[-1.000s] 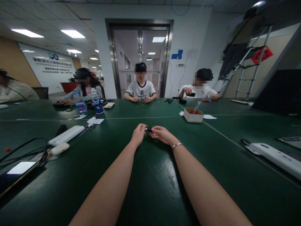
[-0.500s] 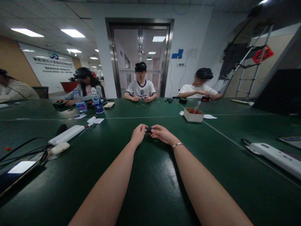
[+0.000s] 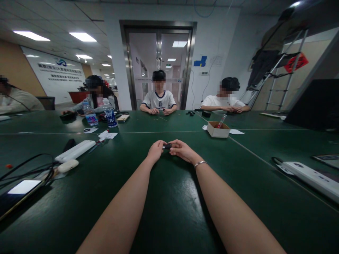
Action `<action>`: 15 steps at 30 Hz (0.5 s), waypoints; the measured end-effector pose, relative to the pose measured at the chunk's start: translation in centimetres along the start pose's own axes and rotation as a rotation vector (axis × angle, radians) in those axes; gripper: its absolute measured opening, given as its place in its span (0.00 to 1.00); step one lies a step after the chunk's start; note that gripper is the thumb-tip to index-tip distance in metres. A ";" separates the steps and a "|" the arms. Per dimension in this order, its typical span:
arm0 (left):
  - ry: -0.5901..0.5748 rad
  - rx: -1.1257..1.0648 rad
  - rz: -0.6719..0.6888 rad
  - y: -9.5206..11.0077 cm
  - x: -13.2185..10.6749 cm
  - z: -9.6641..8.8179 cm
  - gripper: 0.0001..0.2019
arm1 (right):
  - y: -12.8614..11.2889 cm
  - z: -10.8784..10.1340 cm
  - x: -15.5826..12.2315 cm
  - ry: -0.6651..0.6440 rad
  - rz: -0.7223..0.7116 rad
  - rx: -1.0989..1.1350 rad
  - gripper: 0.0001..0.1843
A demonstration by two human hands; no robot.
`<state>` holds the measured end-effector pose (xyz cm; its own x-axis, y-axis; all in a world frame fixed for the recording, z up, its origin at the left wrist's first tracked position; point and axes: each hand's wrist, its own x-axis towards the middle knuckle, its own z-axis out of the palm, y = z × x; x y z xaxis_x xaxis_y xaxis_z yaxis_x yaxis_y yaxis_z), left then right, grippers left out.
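Above the green table, both hands meet on a small black object with a pale, metal-looking left end; its kind is too small to make out. My left hand pinches the pale end between thumb and fingertips. On the other side, the thumb and fingers of my right hand close on the black end. A silver bracelet circles my right wrist. Fingers hide part of the small object.
A small open box holding a tube stands beyond my right hand. Two bottles stand at far left. To the left lie a white power strip, cables and a phone; another power strip lies right. Several people sit opposite.
The small black object shows a little more between my fingertips, seemingly turned slightly. My hands stay in nearly the same place. Across the table, the person at right has lowered their hands.
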<state>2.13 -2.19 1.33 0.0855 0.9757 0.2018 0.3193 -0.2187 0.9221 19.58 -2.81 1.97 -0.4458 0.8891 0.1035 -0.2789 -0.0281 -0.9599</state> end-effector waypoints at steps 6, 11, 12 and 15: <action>0.057 -0.104 0.030 -0.1 -0.3 0.5 0.10 | -0.3 0.3 0.0 0.043 0.044 -0.006 0.15; 0.040 -0.183 0.021 0.8 -0.7 0.3 0.08 | -0.3 0.4 0.1 0.121 0.050 0.020 0.12; 0.038 -0.187 0.031 0.8 -0.7 0.3 0.08 | -0.3 0.4 0.1 0.126 0.048 0.023 0.13; 0.041 -0.167 0.065 0.4 -0.5 0.4 0.05 | -0.2 0.3 0.1 0.125 0.042 0.020 0.13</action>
<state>2.60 -2.77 1.47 0.0610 0.9600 0.2733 0.1533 -0.2796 0.9478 19.38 -2.88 2.27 -0.3487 0.9368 0.0292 -0.2801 -0.0745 -0.9571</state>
